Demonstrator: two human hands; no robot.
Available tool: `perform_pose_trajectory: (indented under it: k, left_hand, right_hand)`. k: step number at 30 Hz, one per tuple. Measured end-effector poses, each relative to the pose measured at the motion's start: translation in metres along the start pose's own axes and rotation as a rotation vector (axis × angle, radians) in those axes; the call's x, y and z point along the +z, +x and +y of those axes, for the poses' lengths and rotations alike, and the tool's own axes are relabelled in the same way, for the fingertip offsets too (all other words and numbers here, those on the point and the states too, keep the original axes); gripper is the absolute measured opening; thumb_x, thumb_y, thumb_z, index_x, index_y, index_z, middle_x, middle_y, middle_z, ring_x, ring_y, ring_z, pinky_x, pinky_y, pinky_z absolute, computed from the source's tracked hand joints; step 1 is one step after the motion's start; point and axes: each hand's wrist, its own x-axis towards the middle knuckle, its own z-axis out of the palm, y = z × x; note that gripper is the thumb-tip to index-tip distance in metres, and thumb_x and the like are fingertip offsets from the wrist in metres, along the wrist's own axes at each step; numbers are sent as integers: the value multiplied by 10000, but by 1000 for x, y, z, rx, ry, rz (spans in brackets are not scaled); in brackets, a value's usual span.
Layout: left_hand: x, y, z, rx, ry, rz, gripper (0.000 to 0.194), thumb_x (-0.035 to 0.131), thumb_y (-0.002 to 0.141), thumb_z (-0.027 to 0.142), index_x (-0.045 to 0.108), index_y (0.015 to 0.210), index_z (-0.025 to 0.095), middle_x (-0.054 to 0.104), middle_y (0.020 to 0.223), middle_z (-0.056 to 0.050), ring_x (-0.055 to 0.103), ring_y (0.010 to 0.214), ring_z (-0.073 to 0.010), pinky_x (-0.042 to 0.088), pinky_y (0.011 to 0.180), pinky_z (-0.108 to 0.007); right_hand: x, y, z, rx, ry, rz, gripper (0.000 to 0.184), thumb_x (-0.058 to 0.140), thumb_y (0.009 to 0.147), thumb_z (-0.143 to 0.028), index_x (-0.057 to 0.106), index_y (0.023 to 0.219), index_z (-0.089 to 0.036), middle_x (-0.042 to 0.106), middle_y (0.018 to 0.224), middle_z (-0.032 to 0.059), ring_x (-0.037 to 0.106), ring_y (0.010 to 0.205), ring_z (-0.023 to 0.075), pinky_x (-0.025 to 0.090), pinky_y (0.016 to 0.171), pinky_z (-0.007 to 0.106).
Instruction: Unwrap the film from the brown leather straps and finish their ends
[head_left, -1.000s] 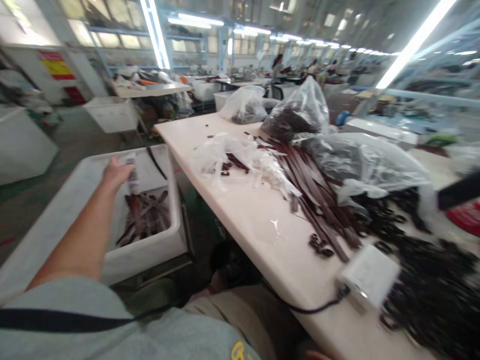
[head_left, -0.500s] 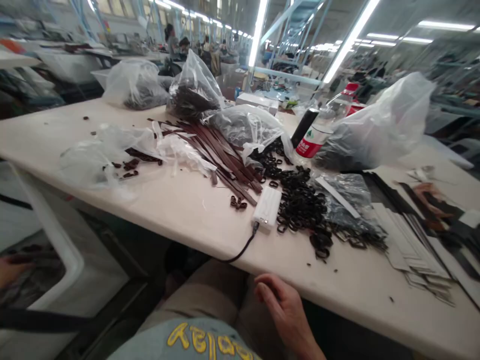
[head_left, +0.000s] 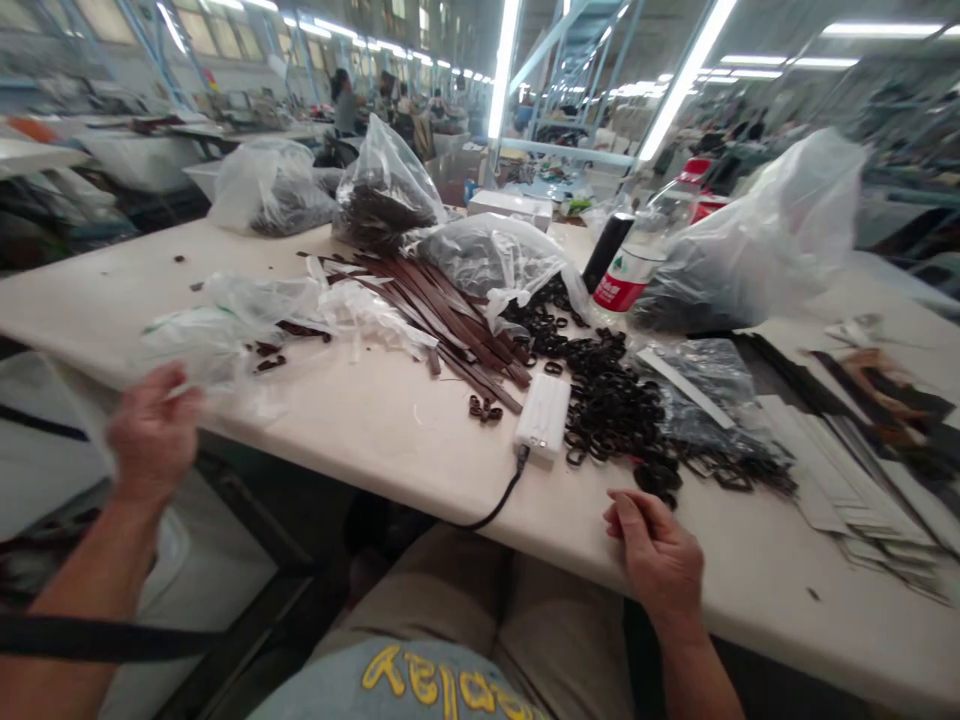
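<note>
My left hand (head_left: 154, 430) is raised at the table's left front edge, beside a crumpled clear plastic bag (head_left: 206, 335). Its fingers are loosely bent and slightly blurred, with a gap to the thumb, and I see nothing in it. At the front edge right of centre, my right hand (head_left: 656, 550) has its fingers curled in and the thumb against them; whatever they may hold is hidden. Just behind it lies a heap of small black loops (head_left: 611, 400). A few dark brown loops (head_left: 485, 409) sit left of a white power bank (head_left: 541, 415) with a black cable.
Brown strips (head_left: 450, 315) lie mid-table. Filled plastic bags (head_left: 390, 190), a bottle with a red label (head_left: 626, 280) and a large bag (head_left: 757, 240) stand behind. Stacked pale strips (head_left: 832, 480) lie at right. A bin (head_left: 180, 560) is below left.
My left hand has risen from the bin at lower left to the table edge by the clear bag. My right hand has moved from over my lap rightward and up to the table edge.
</note>
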Motion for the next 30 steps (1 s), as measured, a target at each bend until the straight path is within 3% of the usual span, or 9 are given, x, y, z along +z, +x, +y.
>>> perform_pose_trajectory:
  k: [3,6,11,17,19,21,25,30]
  left_hand:
    - [42,-16,28,283,-152,-255,517,448,963,543,574,1292,165,617,1346,-97,595,1200,-250,484,1038,-465]
    - [66,-45,64,554,-208,-478,549,387,976,559,580,1329,185,598,1379,-118,516,1314,-265,381,1127,-449]
    - [87,-69,91,734,-171,-679,634,394,943,628,581,1356,184,599,1385,-115,442,1375,-300,249,1172,-468]
    - [96,-69,91,728,-168,-721,597,459,926,617,602,1339,210,630,1348,-102,491,1332,-284,227,1177,-454]
    - [95,-70,93,714,-174,-728,597,483,914,618,605,1337,215,631,1346,-106,498,1326,-288,229,1176,-457]
    - [94,-70,94,705,-179,-731,597,496,906,622,611,1330,219,632,1346,-104,497,1327,-293,227,1177,-458]
    - [94,-71,95,690,-196,-709,607,510,893,636,610,1334,232,633,1346,-99,491,1334,-298,227,1177,-449]
    - [93,-72,95,676,-217,-666,669,531,865,664,585,1363,221,621,1360,-105,508,1317,-308,243,1168,-451]
  right_hand:
    - [2,-3,8,-53,-120,-47,320,619,878,-500,715,934,-199,688,699,10,657,564,147,515,583,239]
    - [2,-5,9,-106,-200,-51,335,580,896,-512,708,948,-206,703,714,13,674,570,158,513,590,251]
    - [-1,-6,7,-175,-237,-66,341,555,911,-505,710,925,-202,710,706,19,680,591,170,526,618,261]
    - [-5,3,1,-91,-96,-74,340,575,907,-507,699,916,-190,676,655,8,652,533,158,544,537,235]
    - [-2,17,-12,-150,-99,-106,306,578,919,-478,693,912,-194,674,666,8,653,552,158,544,553,235]
    - [6,37,-32,-301,-153,-168,265,567,936,-441,691,909,-208,693,727,16,662,615,164,540,615,249]
    - [45,82,-80,-557,-455,-369,273,451,1000,-345,682,951,-209,717,949,55,679,859,181,510,794,271]
    - [107,117,-112,-581,-839,-537,160,564,940,-255,709,980,-202,725,990,68,686,899,198,479,772,267]
